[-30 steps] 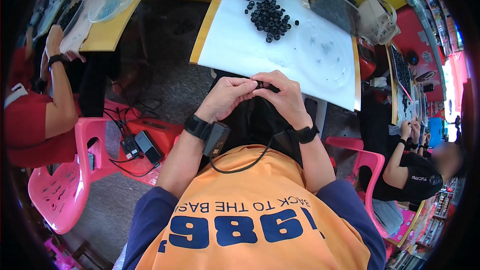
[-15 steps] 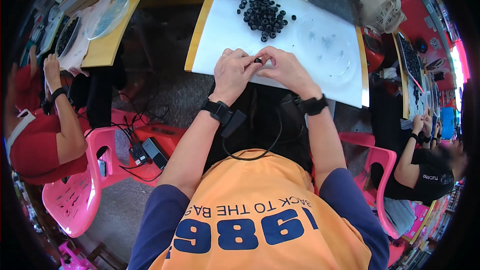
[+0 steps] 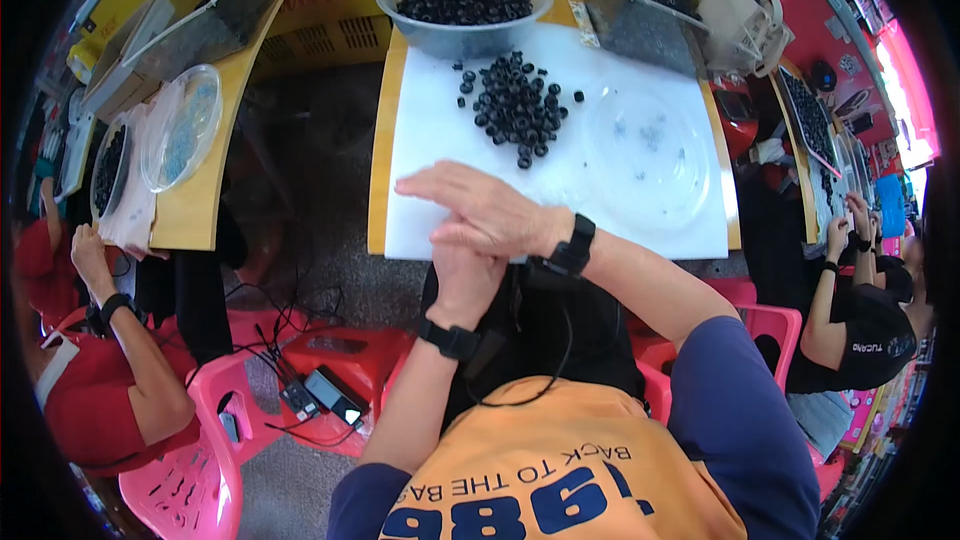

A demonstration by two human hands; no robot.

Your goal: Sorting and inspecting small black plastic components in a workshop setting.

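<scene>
My right hand (image 3: pixel 490 208) is stretched to the left across the near edge of a white sheet (image 3: pixel 430 130), its fingers extended and nearly flat. Beneath it, touching, is my left hand (image 3: pixel 468 275), whose fingers are mostly covered by the right one. No small piece shows in either hand. Beyond them lies a loose pile of small black ring-like pieces (image 3: pixel 515 105). A clear round shallow plate (image 3: pixel 690 202) rests on the sheet at the right, with tiny bluish bits in it.
Behind the pile stands a translucent bowl (image 3: pixel 465 40) of black pieces. A clear bin (image 3: pixel 640 35) with more stands at the back right, beside a whitish basket (image 3: pixel 742 20). Co-workers sit left and right; cables and a device (image 3: pixel 330 395) rest on a red stool.
My hands have come apart from their pinch on a small black piece, which no longer shows. The right hand has swung left over the left one. The view has tilted up, revealing more of the bowl.
</scene>
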